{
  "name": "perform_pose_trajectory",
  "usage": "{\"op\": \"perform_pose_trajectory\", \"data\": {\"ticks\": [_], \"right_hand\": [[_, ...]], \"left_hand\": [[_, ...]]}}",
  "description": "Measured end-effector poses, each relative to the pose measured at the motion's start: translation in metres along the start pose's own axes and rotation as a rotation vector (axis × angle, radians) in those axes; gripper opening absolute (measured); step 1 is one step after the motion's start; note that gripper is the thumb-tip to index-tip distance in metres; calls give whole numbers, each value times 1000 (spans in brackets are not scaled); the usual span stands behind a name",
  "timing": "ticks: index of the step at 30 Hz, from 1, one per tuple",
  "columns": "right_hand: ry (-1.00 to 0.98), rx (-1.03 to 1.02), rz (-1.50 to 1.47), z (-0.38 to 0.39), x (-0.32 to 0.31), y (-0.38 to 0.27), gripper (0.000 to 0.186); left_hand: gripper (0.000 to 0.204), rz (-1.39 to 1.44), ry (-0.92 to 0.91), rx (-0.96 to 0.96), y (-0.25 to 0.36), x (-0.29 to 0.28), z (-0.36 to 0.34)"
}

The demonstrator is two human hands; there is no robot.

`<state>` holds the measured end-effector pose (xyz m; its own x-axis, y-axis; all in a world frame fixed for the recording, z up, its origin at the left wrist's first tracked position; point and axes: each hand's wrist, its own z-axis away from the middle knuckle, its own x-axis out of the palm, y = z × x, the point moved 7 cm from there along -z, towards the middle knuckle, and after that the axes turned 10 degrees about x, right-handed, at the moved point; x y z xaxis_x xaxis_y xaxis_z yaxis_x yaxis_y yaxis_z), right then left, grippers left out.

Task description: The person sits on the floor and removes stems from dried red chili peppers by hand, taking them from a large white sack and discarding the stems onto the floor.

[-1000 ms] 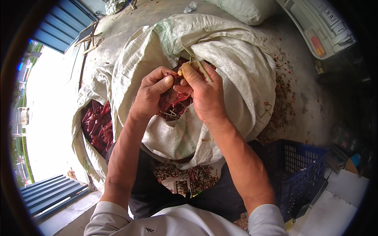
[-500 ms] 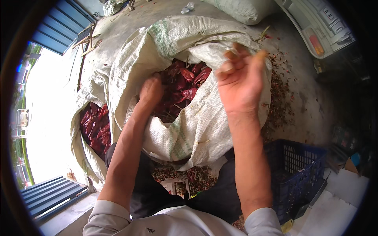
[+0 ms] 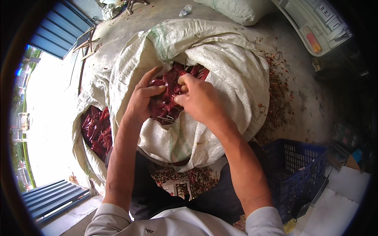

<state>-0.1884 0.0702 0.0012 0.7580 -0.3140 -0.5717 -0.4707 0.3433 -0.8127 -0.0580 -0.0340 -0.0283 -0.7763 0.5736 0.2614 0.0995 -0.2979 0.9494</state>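
Observation:
A large white woven sack [image 3: 232, 78] stands in front of me, its rim rolled down around dark red dried chili peppers [image 3: 201, 72]. Over the opening, my left hand [image 3: 142, 98] holds a dried chili pepper [image 3: 170, 87] between thumb and fingers. My right hand [image 3: 200, 98] closes in a pinch on the right side of that pepper. The fingertips of both hands are partly hidden, so the exact spot of the right pinch is unclear. Pale thin stems [image 3: 165, 118] lie at the near edge of the opening.
More red chilies [image 3: 96, 131] fill a second sack at the left. A dark blue plastic crate [image 3: 297, 161] stands at my right. Stem scraps [image 3: 277, 82] litter the floor around the sack. A full white sack [image 3: 240, 10] and a vehicle's rear [image 3: 315, 27] are farther back.
My right hand has come down and left from above the sack's right rim to the opening, closing its fingers. My left hand has risen slightly from among the chilies, now with a pepper.

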Motion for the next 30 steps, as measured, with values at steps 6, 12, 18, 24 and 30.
{"op": "perform_pose_trajectory", "data": {"ticks": [6, 12, 18, 24, 30], "right_hand": [[63, -263, -61, -1, 13, -14, 31], [116, -166, 50, -6, 11, -16, 25], [62, -122, 17, -7, 18, -8, 13], [103, -299, 512, 0, 40, -3, 10], [1, -333, 736, -4, 69, 9, 15]], "left_hand": [[27, 200, 31, -86, -7, 10, 1], [30, -296, -44, 85, -4, -15, -1], [34, -418, -162, 293, 11, 14, 5], [22, -414, 131, 180, 20, -33, -7], [24, -719, 118, 127, 21, -39, -7]]}}
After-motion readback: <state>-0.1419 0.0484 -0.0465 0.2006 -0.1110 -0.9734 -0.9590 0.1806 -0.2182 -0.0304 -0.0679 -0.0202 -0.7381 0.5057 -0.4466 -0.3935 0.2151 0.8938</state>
